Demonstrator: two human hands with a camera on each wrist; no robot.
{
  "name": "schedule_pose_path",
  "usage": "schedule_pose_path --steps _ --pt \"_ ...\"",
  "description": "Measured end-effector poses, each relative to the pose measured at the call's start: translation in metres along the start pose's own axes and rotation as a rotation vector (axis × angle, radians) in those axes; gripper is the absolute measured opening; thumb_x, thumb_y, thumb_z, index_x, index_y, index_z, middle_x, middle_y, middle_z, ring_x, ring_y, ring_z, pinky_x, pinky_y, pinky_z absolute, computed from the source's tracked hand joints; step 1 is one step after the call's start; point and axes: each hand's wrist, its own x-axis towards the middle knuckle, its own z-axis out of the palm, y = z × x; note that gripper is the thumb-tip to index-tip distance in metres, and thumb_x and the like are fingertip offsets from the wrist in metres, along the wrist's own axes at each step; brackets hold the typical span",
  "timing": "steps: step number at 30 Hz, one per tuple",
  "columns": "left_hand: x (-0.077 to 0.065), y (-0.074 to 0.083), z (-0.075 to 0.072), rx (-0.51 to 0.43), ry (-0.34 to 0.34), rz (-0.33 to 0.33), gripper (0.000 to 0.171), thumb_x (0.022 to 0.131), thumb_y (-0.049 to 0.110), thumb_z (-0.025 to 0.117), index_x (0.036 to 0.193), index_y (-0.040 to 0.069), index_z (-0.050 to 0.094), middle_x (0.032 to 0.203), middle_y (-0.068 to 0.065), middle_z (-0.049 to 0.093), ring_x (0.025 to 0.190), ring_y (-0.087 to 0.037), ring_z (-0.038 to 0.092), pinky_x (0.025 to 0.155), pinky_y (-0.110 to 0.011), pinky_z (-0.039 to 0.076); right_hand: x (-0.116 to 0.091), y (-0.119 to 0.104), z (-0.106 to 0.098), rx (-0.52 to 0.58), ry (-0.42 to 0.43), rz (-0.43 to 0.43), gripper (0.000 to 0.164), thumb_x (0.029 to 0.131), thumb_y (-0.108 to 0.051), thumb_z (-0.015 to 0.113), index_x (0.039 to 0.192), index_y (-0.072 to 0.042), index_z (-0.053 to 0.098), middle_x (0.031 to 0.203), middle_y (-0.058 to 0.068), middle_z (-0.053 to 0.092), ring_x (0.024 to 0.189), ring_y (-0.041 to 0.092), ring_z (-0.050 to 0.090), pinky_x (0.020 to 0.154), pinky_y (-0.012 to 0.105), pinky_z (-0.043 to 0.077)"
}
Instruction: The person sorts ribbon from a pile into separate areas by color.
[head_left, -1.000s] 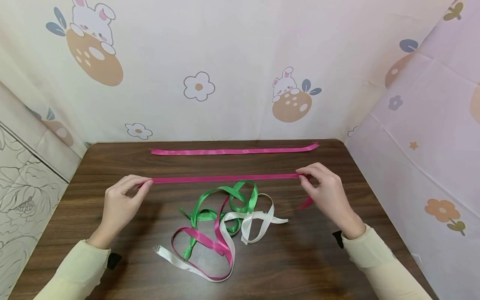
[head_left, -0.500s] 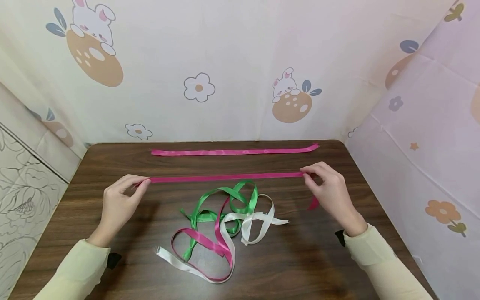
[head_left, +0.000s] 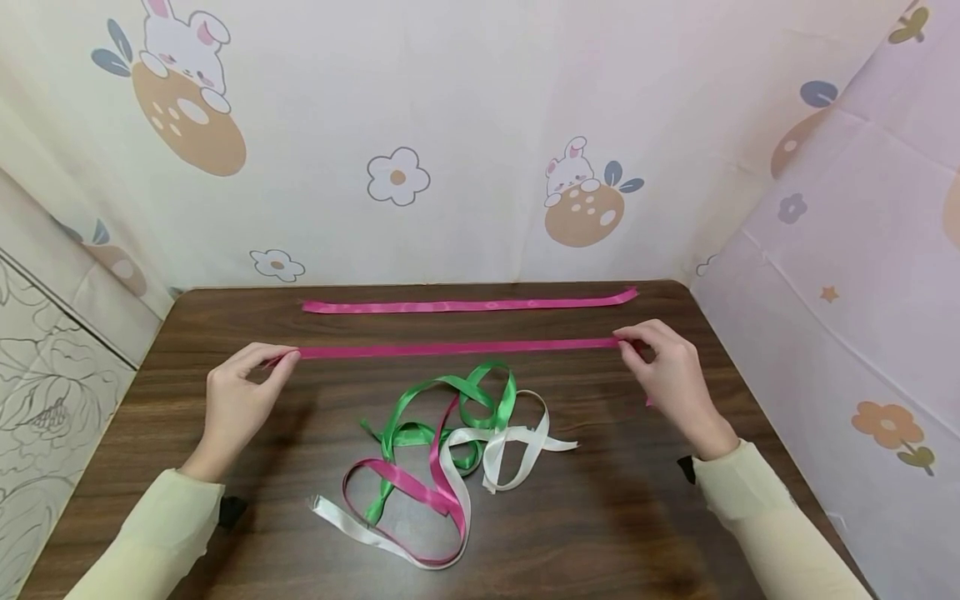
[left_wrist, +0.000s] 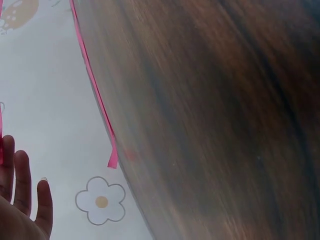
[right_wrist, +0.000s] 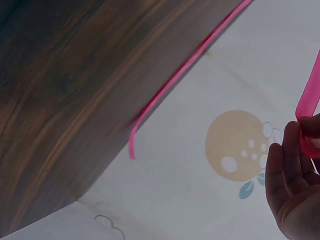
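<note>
A pink ribbon [head_left: 457,348] is stretched taut across the dark wooden table [head_left: 600,517], just above its surface. My left hand [head_left: 258,367] pinches its left end and my right hand [head_left: 637,348] pinches its right end, with a short tail [head_left: 648,402] showing below that hand. In the right wrist view my right hand [right_wrist: 300,165] holds the pink strip [right_wrist: 310,100] between its fingertips. The left wrist view shows only my left hand's fingers [left_wrist: 22,190] at the lower left. A second pink ribbon [head_left: 468,305] lies flat along the far edge.
A loose tangle of green [head_left: 450,400], white [head_left: 517,437] and pink ribbons [head_left: 420,487] lies in the middle of the table, nearer me than the stretched ribbon. Patterned fabric walls [head_left: 465,125] close off the back and the right side [head_left: 847,275].
Both hands have carried the stretched ribbon a little farther from me, toward the flat ribbon. My right hand slid rightward along it, so the hanging tail is shorter.
</note>
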Motion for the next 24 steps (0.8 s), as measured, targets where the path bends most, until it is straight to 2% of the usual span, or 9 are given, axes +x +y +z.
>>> schedule_pose_path --steps 7,17,24 --pt "0.004 -0.006 0.003 0.028 -0.001 -0.110 0.005 0.088 0.009 0.081 0.093 0.009 0.082 0.088 -0.009 0.077 0.084 0.013 0.057 0.080 -0.004 0.041 0.003 0.013 0.000 -0.034 -0.051 0.058 0.019 0.089 0.006 0.074 0.106 -0.002 0.077 0.099 0.011 0.072 0.082 0.019 0.062 0.072 0.002 0.036" --pt "0.009 -0.015 0.010 0.058 -0.019 -0.184 0.008 0.091 0.016 0.080 0.094 0.008 0.082 0.091 -0.013 0.078 0.083 0.019 0.056 0.078 -0.003 0.041 0.008 0.029 0.003 -0.070 -0.077 0.058 0.019 0.090 0.003 0.074 0.108 -0.003 0.077 0.100 0.012 0.071 0.078 0.019 0.059 0.068 0.009 0.038" --pt "0.010 -0.020 0.013 0.077 -0.035 -0.265 0.013 0.091 0.019 0.080 0.096 0.007 0.081 0.095 -0.013 0.078 0.081 0.018 0.055 0.077 -0.005 0.043 0.009 0.039 0.006 -0.075 -0.093 0.087 0.018 0.093 0.000 0.073 0.110 -0.003 0.076 0.102 0.013 0.071 0.082 0.022 0.062 0.070 0.006 0.035"
